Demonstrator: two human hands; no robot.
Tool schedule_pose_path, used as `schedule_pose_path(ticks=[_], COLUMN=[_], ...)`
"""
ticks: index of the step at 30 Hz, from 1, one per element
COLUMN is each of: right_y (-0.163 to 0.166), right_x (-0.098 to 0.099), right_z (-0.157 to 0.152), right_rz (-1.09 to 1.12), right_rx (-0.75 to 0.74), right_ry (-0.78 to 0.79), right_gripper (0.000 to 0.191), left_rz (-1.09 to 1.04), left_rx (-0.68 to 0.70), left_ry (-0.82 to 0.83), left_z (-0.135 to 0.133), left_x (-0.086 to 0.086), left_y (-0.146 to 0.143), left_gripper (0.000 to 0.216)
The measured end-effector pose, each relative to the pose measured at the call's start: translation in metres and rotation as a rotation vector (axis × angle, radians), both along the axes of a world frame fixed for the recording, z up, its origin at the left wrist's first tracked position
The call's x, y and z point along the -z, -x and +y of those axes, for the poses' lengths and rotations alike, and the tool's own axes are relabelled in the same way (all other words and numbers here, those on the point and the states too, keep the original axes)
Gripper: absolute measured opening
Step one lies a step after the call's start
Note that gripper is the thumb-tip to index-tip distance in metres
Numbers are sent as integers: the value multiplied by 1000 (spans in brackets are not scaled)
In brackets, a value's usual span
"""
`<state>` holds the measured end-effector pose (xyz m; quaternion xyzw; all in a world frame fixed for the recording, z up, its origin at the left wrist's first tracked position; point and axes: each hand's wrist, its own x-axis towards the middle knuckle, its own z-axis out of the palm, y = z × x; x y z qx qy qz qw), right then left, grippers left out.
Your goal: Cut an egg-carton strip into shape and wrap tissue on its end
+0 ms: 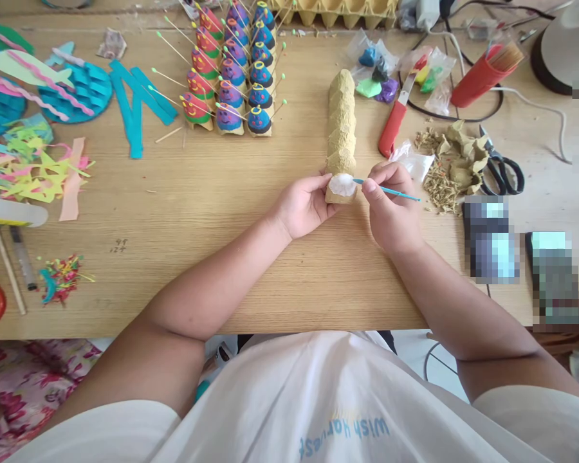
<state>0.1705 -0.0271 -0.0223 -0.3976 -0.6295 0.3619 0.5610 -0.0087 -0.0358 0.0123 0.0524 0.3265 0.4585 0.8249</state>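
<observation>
A tan egg-carton strip (341,122) lies lengthwise on the table, its bumps pointing up. White clay (342,185) covers the front of its nearest bump. My left hand (302,204) grips that near end from the left, with the thumb on top and fingers beside and under it. Between the thumb and fingers of my right hand (394,209) is a thin blue modelling tool (390,190), its tip touching the right edge of the white clay. Just beyond my right hand rests a plastic bag of white clay (412,161).
Painted egg-carton caterpillars (231,77) with pin feelers stand at the back. A red utility knife (398,116), bags of coloured clay (374,67), carton scraps (456,161), black scissors (502,168) and two blurred devices lie rightward. Paper crafts (77,90) and paper shreds (38,161) occupy the left.
</observation>
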Motion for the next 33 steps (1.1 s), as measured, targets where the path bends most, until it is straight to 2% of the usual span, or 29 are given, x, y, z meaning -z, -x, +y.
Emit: schedule_pose_path(ticks=[5,12,18,25,33], right_y=[-1,1,1,-1,3], right_x=[-9,-18,-17,-16,-18], right_z=[2,2,2,1,-1], right_rz=[108,213,234,249,250], right_rx=[-139,-273,-299,-327,-312], right_ry=[181,320,390,427,409], right_gripper=[63,67,64,59,58], left_rz=[8,17,26,-3,7], left_rx=[-8,-35,-34,-32,0], left_ry=[21,50,57,39,-9], left_z=[1,0,-1,-1,-3], left_x=[-3,-5,-6,-4,-8], left_y=[1,3,3,4,3], left_gripper=[28,27,25,34,22])
